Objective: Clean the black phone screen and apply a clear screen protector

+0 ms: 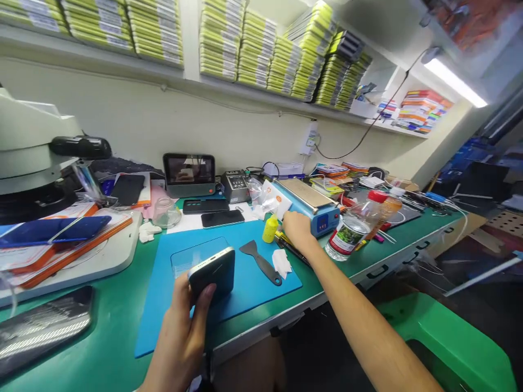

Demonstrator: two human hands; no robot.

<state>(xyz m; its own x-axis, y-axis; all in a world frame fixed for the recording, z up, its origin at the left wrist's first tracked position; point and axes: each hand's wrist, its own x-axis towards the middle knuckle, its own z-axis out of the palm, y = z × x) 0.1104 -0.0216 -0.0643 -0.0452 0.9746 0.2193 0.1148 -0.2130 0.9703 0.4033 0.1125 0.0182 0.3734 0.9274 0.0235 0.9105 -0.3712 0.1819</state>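
1. Left hand has its fingers wrapped round a phone, holding it on edge over the blue mat. I'd keep that grip firm so it doesn't slip.
2. Right hand is reaching out by the yellow bottle and the tools under its fingers. Can't tell if the fingers are closed on anything.
3. Scraper and a wipe lie between the two hands.
4. Containers: clear bottle just right of the right fingers, contents unclear; glass jar further left looks empty.
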